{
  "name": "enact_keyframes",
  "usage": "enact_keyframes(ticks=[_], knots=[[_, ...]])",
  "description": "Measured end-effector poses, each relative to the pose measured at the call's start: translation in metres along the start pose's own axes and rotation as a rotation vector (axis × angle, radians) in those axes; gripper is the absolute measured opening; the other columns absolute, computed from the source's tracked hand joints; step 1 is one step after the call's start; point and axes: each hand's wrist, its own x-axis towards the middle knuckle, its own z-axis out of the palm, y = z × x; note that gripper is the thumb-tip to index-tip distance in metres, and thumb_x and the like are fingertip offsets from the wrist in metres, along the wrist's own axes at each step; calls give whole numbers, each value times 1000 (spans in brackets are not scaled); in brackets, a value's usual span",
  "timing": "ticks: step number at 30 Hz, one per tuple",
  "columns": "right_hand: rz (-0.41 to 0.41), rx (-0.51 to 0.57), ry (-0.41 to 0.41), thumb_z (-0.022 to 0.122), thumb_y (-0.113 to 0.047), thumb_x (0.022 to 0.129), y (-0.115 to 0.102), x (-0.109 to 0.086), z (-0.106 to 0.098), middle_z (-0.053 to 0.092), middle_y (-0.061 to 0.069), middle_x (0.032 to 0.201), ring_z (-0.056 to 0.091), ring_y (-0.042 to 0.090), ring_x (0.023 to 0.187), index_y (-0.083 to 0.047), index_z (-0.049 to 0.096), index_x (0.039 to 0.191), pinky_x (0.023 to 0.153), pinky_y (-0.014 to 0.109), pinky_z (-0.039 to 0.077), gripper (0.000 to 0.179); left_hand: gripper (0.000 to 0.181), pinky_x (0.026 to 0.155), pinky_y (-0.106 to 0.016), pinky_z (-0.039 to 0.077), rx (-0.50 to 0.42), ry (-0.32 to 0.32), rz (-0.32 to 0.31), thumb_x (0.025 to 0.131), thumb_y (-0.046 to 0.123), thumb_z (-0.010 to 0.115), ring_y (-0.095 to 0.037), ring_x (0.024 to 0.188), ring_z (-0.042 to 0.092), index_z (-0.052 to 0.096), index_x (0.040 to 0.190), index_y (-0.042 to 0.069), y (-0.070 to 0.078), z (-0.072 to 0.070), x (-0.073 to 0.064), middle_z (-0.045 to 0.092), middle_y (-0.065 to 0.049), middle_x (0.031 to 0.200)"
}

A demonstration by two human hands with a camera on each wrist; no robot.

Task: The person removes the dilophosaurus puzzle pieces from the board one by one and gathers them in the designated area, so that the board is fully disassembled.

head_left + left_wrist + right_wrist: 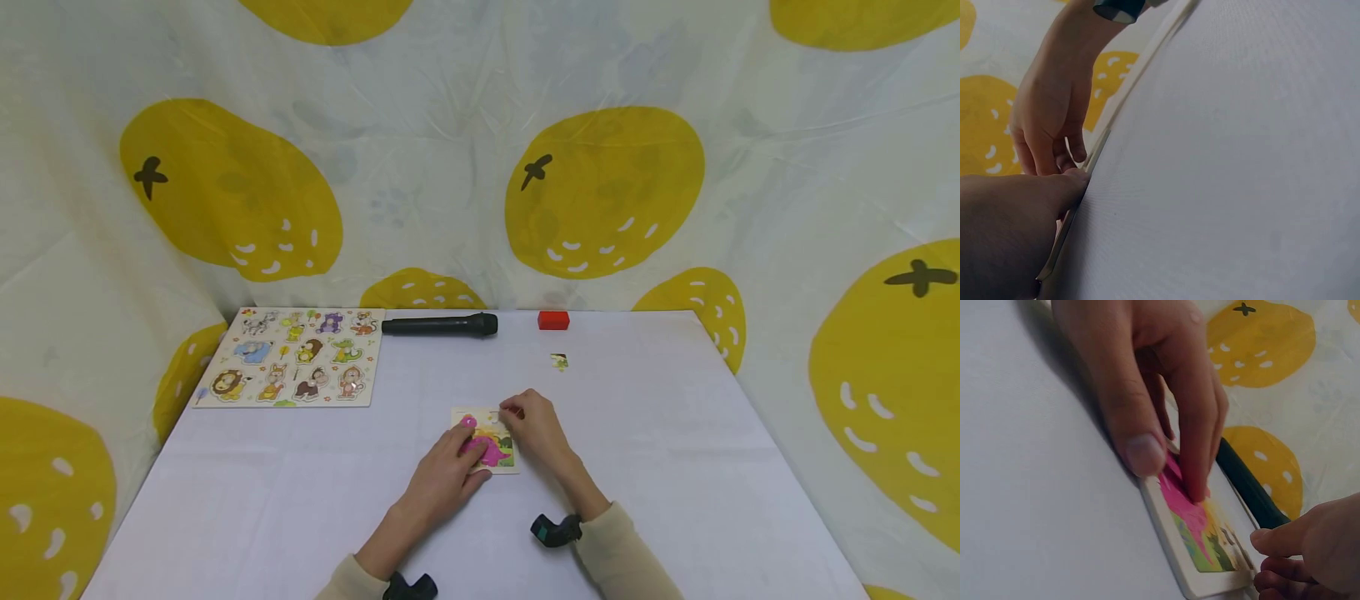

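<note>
While the left hand (444, 475) pressed, uncurled, and the right hand (537, 423) pinched its corner, the puzzle (491, 452) seemed light, stiff, best held by its rim (1222, 585).

You can read no text, label, brand or number in any view, whether on the long black microphone-shaped rod (438, 325), the small red rectangular block (553, 321) or the pale square puzzle with its pink animal picture (495, 454).
</note>
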Motion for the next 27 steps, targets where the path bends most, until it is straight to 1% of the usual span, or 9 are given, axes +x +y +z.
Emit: enact_keyframes(ticks=[3, 7, 10, 14, 17, 19, 23, 27], knots=[[-16, -4, -21, 73, -17, 92, -2, -2, 4, 63, 1, 90, 52, 13, 81, -8, 78, 100, 70, 23, 47, 13, 46, 109, -40, 49, -4, 5, -2, 93, 43, 69, -29, 130, 55, 68, 129, 14, 0, 1, 0, 55, -15, 142], [-35, -32, -22, 73, -17, 92, -3, -3, 10, 61, -1, 90, 53, 11, 81, -8, 79, 98, 70, 22, 48, 12, 45, 108, -40, 50, -11, 25, 2, 92, 43, 70, -30, 130, 55, 69, 127, 14, -1, 3, 0, 55, -16, 142], [-57, -63, -16, 72, -16, 92, -3, -4, 13, 60, -1, 90, 53, 11, 80, -8, 78, 97, 71, 24, 48, 11, 45, 109, -40, 49, -13, 24, 2, 92, 43, 70, -30, 131, 55, 69, 127, 14, -2, 3, -1, 55, -16, 142], [-100, -130, -28, 68, -16, 96, -2, -4, 16, 57, 0, 94, 53, 11, 81, -7, 73, 97, 74, 27, 50, 10, 45, 110, -40, 48, -2, 12, 2, 93, 43, 69, -30, 131, 54, 68, 128, 14, -1, 3, -1, 55, -16, 142], [-104, -174, -48, 64, -17, 98, -2, -5, 18, 54, 0, 98, 53, 10, 83, -8, 67, 98, 77, 29, 53, 9, 45, 110, -40, 48, 0, 8, 2, 93, 43, 68, -30, 131, 54, 68, 128, 14, -1, 2, 0, 55, -16, 142], [-94, -184, -57, 62, -17, 100, -2, -5, 18, 54, 0, 100, 53, 10, 85, -8, 65, 99, 80, 30, 54, 9, 45, 110, -40, 48, -6, 8, 2, 93, 43, 68, -30, 131, 54, 68, 128, 14, -1, 2, 0, 56, -16, 141], [-86, -163, -66, 60, -17, 101, -3, -5, 18, 55, 1, 101, 53, 11, 86, -9, 63, 102, 81, 32, 54, 8, 44, 110, -41, 48, -11, 12, 4, 94, 42, 68, -29, 130, 55, 68, 128, 14, -1, 2, 0, 57, -15, 139], [-71, -68, -66, 62, -17, 100, -3, -5, 14, 62, 1, 98, 54, 12, 84, -9, 63, 101, 79, 31, 53, 8, 45, 111, -40, 47, -11, 7, -3, 94, 43, 66, -29, 131, 54, 68, 128, 14, -1, 2, 0, 57, -15, 140]])
